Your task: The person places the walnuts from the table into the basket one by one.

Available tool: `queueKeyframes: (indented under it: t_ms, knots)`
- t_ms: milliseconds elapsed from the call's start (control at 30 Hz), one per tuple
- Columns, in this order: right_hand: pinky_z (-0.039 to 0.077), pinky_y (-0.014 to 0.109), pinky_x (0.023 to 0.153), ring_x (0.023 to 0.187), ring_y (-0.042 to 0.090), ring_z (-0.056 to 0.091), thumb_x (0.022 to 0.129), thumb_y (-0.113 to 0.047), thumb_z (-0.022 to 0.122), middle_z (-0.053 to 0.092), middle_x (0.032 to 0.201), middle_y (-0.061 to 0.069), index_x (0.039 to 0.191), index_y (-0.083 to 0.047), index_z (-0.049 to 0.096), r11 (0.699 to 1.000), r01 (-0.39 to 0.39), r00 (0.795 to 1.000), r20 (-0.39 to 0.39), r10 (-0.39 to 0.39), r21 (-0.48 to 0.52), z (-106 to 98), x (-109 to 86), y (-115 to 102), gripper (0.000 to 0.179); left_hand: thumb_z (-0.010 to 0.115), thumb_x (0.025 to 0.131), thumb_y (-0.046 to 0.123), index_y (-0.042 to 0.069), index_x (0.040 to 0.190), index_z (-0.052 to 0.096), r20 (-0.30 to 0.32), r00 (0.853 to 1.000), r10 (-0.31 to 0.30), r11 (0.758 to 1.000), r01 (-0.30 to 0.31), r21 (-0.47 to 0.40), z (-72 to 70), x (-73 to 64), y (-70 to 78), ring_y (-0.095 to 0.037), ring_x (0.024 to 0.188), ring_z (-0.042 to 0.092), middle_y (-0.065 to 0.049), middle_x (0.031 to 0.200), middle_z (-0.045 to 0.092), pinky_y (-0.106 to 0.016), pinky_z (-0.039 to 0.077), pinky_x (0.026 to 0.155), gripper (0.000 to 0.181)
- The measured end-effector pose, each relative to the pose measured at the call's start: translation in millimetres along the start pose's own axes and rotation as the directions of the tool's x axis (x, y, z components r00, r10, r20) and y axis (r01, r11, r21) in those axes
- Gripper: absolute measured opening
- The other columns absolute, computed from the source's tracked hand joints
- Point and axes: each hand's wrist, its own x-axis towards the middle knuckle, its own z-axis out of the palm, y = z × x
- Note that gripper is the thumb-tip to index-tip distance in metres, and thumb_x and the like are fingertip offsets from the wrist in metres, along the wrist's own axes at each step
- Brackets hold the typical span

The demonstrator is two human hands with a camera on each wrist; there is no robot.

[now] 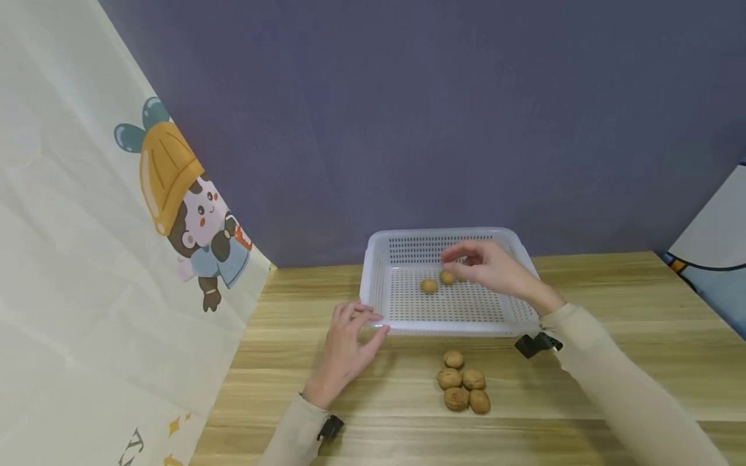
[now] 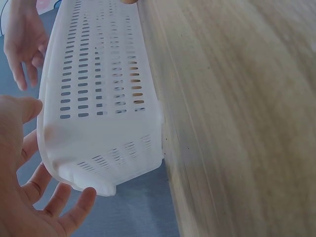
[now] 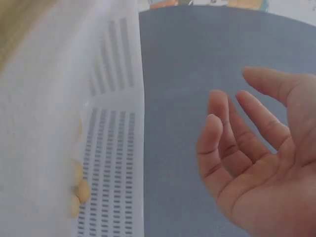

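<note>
A white plastic basket [image 1: 454, 329] with slotted walls stands on the wooden table. Walnuts [image 1: 429, 286] lie on its floor; the right wrist view shows several, some of them hidden from the head view by the right hand. That hand [image 1: 495, 266] hovers over the basket with fingers bent loosely and nothing between them. At the basket's front left corner is the left hand [image 1: 345, 346], its relaxed fingers and thumb spread along the rim. In front of the basket, a small group of walnuts [image 1: 456, 399] sits close together on the table.
A dark blue-grey panel [image 1: 419, 129] rises right behind the basket. On the left hangs a pale sheet [image 1: 70, 259] with a cartoon figure [image 1: 192, 207]. Wood tabletop [image 1: 629, 362] stretches to the right of the basket, beyond the right forearm.
</note>
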Motion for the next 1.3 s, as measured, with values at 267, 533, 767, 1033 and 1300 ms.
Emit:
queueKeyframes:
  t_ms: [267,533,767,1033,1300]
  knots:
    - [0.057,0.026,0.067,0.083,0.012,0.07,0.099,-0.018,0.076,0.077,0.109,0.003,0.118,-0.014,0.077,0.992,0.1,0.994,-0.05,-0.096,0.079,37.4,-49.6,5.0,0.019,0.081,0.092,0.032,0.015,0.106,0.079,0.003,1.0,-0.003,1.0,0.003,0.022,-0.1,-0.7,-0.1,-0.027,0.121,0.057,-0.005,0.121,0.069,-0.048,0.055,0.101,0.022]
    - [0.056,0.024,0.058,0.072,0.002,0.064,0.095,-0.015,0.081,0.074,0.088,-0.008,0.115,-0.02,0.077,0.97,0.238,0.971,-0.011,-0.238,0.048,80.7,-88.5,27.3,0.021,0.082,0.092,0.03,0.014,0.105,0.079,-0.002,1.0,-0.007,1.0,0.007,0.009,0.4,0.6,0.5,-0.029,0.122,0.057,-0.006,0.12,0.07,-0.049,0.055,0.102,0.021]
    - [0.053,0.023,0.055,0.069,0.0,0.06,0.096,-0.021,0.081,0.074,0.094,-0.006,0.117,-0.018,0.077,0.987,0.162,0.987,-0.018,-0.162,0.011,92.9,-103.3,54.0,0.022,0.083,0.091,0.03,0.014,0.105,0.079,-0.007,1.0,-0.005,1.0,0.005,0.016,1.7,0.3,0.5,-0.029,0.121,0.058,-0.006,0.119,0.07,-0.049,0.055,0.102,0.021]
    - [0.051,0.022,0.054,0.068,-0.001,0.057,0.094,-0.021,0.082,0.075,0.109,0.004,0.131,-0.008,0.069,0.992,0.128,0.992,-0.006,-0.128,0.016,96.1,-109.0,74.8,0.041,0.082,0.091,0.03,0.014,0.105,0.079,-0.008,1.0,-0.011,1.0,0.011,0.021,2.1,0.2,-0.2,-0.031,0.122,0.058,-0.007,0.12,0.07,-0.051,0.055,0.102,0.022]
    - [0.05,0.022,0.053,0.068,-0.001,0.057,0.095,-0.024,0.081,0.072,0.095,-0.003,0.126,-0.013,0.073,0.999,0.045,0.999,0.003,-0.045,0.022,95.4,-110.7,84.9,0.035,0.082,0.091,0.03,0.014,0.105,0.079,-0.008,1.0,-0.005,1.0,0.005,0.016,3.1,0.1,-0.2,-0.03,0.122,0.057,-0.007,0.12,0.069,-0.05,0.055,0.102,0.021]
